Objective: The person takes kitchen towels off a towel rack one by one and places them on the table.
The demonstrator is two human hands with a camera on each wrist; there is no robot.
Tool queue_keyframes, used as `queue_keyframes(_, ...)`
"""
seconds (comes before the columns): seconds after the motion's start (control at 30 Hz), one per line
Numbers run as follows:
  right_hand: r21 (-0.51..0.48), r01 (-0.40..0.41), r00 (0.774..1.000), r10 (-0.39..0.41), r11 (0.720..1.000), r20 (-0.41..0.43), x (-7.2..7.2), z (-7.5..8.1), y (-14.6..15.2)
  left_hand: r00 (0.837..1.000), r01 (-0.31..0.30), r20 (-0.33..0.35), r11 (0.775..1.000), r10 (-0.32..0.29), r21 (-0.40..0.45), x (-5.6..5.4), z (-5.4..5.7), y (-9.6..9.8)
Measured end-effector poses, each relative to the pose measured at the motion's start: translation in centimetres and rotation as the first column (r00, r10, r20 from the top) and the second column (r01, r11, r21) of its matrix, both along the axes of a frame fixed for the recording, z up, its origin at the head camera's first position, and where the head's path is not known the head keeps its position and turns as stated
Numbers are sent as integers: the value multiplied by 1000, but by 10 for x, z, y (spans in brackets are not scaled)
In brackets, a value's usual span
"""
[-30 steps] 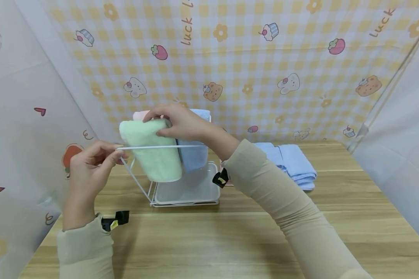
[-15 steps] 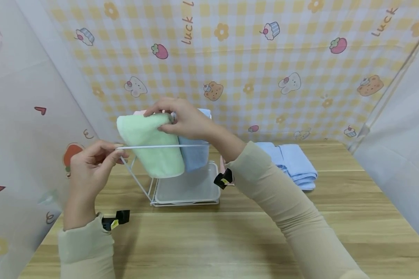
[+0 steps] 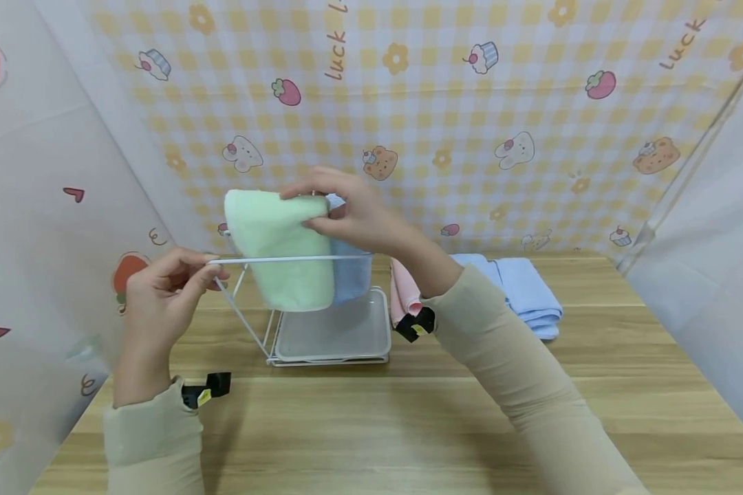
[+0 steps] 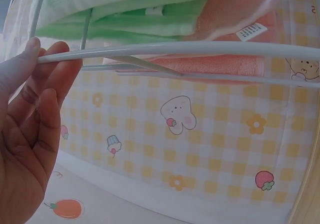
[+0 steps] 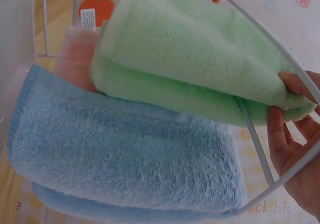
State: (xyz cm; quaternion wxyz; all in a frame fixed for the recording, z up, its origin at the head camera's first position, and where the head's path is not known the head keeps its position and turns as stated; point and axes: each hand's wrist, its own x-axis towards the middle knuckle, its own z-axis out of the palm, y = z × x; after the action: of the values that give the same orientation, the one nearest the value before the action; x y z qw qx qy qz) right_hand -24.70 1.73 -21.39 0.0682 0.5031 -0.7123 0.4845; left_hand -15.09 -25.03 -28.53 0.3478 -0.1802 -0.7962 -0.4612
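My left hand (image 3: pixel 164 295) pinches the front corner of a white wire rack (image 3: pixel 272 260) between thumb and fingers. A folded light green towel (image 3: pixel 278 240) hangs at the rack, and my right hand (image 3: pixel 359 213) pinches its upper right edge. In the right wrist view a rack bar runs beneath the green towel's fold. A folded blue towel (image 5: pixel 125 144) hangs over the rack beside it, partly hidden by the green one in the head view. A pink towel (image 4: pixel 232 24) with a white label hangs behind the green one.
A pale tray (image 3: pixel 328 337) sits in the rack's base on the wooden table (image 3: pixel 371 426). Right of the rack lies a folded pink cloth (image 3: pixel 402 292), with a stack of folded blue cloths (image 3: pixel 529 292) beyond. A patterned curtain (image 3: pixel 470 137) stands close behind.
My right hand has moved right and slightly up, drawing the green towel along, so it covers more of the blue towel. My left hand keeps its place on the rack.
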Motion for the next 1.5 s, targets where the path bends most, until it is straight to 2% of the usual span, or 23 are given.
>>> queue_keyframes(0.3, -153, 18, 999, -23, 988, -31, 3, -11, 23, 1000, 6, -12, 1000, -6, -10, 0, 1, 0)
queue_keyframes(0.7, -268, 51, 998, -62, 962, -33, 5, -14, 49, 999, 28, -29, 1000, -28, 12, -3, 0, -1)
queue_keyframes(0.9, -317, 27, 999, -40, 948, -33, 3, -18, 58, 998, 45, -37, 998, -43, 52, -4, -2, -2)
queue_keyframes(1.03, -351, 52, 996, -75, 935, -51, 6, -20, 65, 999, 45, -28, 997, -43, 58, -5, -2, -1)
queue_keyframes(1.13, -388, 77, 991, -114, 918, -71, 8, -21, 70, 999, 40, -22, 997, -39, 61, -6, -2, -1)
queue_keyframes(1.3, -486, 72, 986, -137, 871, -98, 9, -19, 76, 999, 38, -25, 997, -36, 62, -5, -2, 0)
queue_keyframes(1.5, -577, 124, 983, -178, 807, -38, 9, -20, 86, 999, 42, -26, 997, -41, 64, -3, -3, 0)
